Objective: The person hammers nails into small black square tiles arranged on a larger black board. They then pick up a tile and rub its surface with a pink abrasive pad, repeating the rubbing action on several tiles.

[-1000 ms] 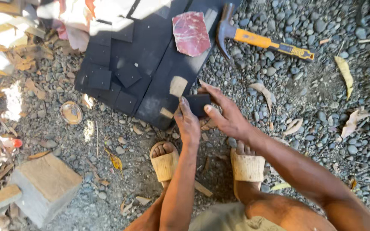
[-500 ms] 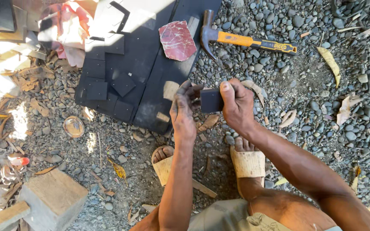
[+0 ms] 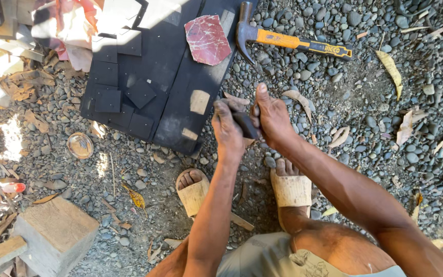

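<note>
Both hands (image 3: pixel 249 120) have turned the black piece (image 3: pixel 244 124) edge-on since before

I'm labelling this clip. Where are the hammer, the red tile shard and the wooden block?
hammer (image 3: pixel 288 40), head view, on the orange handle near the steel head.
red tile shard (image 3: pixel 207 39), head view, on the middle of its face.
wooden block (image 3: pixel 57 233), head view, on its top face.

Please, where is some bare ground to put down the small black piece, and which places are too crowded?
Both hands, left hand and right hand, hold the black piece. Free gravel lies right of them, below the hammer, among a few dry leaves. Another patch lies between the black board and the wooden block. The board's left part and the scraps at the far left are crowded.
</note>
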